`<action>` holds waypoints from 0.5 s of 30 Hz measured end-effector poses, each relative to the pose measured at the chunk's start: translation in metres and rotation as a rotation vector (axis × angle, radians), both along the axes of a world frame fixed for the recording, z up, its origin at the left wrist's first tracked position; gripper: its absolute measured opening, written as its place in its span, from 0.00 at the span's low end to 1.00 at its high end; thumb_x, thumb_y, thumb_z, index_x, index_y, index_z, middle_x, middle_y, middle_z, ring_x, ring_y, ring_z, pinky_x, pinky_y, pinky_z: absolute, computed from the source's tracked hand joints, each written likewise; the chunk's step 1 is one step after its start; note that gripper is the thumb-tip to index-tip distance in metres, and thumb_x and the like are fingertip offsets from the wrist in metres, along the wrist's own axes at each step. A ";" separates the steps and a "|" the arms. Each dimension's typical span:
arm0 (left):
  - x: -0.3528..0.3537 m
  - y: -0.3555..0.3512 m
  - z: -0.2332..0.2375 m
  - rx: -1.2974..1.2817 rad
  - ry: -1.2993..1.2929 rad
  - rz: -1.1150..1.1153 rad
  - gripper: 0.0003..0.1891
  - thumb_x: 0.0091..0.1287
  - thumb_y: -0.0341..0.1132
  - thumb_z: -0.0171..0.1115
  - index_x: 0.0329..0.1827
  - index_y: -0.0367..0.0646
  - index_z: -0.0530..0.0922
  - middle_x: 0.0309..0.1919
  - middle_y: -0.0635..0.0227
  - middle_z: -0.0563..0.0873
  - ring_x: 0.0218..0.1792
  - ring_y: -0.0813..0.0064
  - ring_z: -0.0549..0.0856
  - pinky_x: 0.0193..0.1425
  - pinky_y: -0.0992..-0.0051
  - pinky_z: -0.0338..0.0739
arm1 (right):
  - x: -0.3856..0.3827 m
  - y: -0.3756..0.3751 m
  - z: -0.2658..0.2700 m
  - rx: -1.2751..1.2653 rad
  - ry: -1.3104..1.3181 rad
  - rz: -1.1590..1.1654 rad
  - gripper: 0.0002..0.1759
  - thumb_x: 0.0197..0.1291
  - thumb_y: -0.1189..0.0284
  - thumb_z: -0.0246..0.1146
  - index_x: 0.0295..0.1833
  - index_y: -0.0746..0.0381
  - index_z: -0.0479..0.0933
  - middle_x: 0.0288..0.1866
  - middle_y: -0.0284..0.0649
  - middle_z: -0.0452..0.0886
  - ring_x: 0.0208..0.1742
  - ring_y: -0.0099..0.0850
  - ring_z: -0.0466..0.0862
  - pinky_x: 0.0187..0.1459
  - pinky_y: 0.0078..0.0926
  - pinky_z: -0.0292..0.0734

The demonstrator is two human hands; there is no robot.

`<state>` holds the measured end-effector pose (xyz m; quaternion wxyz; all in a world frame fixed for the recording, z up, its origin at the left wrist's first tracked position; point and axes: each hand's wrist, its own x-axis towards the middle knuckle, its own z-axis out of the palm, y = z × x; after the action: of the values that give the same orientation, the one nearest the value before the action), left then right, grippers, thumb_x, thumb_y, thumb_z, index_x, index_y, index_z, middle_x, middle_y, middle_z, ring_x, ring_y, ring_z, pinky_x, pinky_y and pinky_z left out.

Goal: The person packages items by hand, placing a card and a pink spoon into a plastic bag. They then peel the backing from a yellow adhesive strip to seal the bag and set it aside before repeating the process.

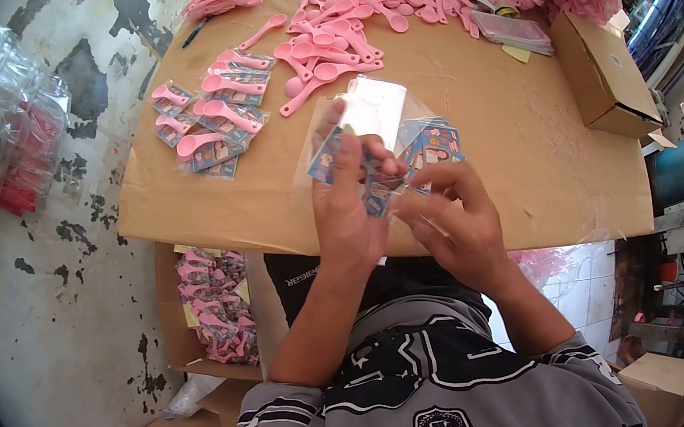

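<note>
My left hand (pixel 344 213) is closed round a blue printed card (pixel 324 161), held above the near edge of the table. Close beside it, the fingers of my right hand (pixel 459 218) pinch the edge of a clear plastic bag (pixel 395 198) with blue print showing in it. Fingers partly cover both the card and the bag. Just beyond my hands lies a shiny stack of clear plastic bags (pixel 376 107). Several blue printed cards (pixel 440 144) are fanned out beside my right hand.
Loose pink spoons (pixel 341 28) are heaped at the back of the brown table (pixel 527 150). Bagged spoons with cards (pixel 232 115) lie at the left. A cardboard box (pixel 605 77) stands on the right edge. Below left, another box (pixel 178 326) holds packed spoons.
</note>
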<state>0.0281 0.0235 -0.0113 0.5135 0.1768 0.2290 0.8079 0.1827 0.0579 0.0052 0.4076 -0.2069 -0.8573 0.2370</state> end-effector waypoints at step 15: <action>-0.043 -0.004 -0.007 0.002 -0.075 0.097 0.26 0.83 0.53 0.59 0.75 0.47 0.69 0.36 0.71 0.82 0.35 0.79 0.83 0.48 0.69 0.84 | -0.080 0.203 0.027 0.057 -0.249 -0.028 0.16 0.69 0.72 0.69 0.60 0.64 0.83 0.44 0.47 0.91 0.41 0.39 0.89 0.45 0.38 0.83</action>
<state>-0.0148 0.0192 -0.0186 0.4816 0.1355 0.2172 0.8382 0.1029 0.2609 0.0325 0.3070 -0.2351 -0.9046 0.1792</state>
